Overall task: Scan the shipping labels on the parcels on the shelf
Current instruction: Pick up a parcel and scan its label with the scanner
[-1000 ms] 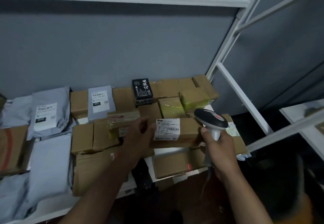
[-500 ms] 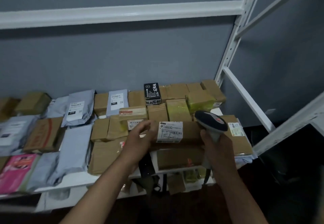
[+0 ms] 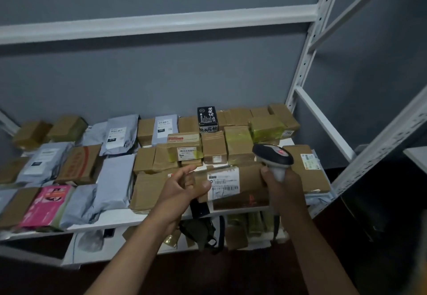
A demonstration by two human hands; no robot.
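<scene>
White shelf [image 3: 120, 219] — left hand [image 3: 182, 188] grips labelled box [image 3: 233, 185]; right hand [image 3: 285, 182] clasps scanner [image 3: 272, 157].

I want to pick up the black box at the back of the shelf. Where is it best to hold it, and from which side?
Probably from above: pinch the black box by its two long sides. Brown boxes crowd it left and right, but it sits raised above them, so its upper edges look free.

The left hand [image 3: 182, 188] grips the left end of a brown parcel [image 3: 249, 179] on the white shelf [image 3: 120, 217], its shipping label [image 3: 223, 185] facing up. The right hand [image 3: 283, 185] holds a scanner [image 3: 272, 156] just above the parcel's right end.
</scene>
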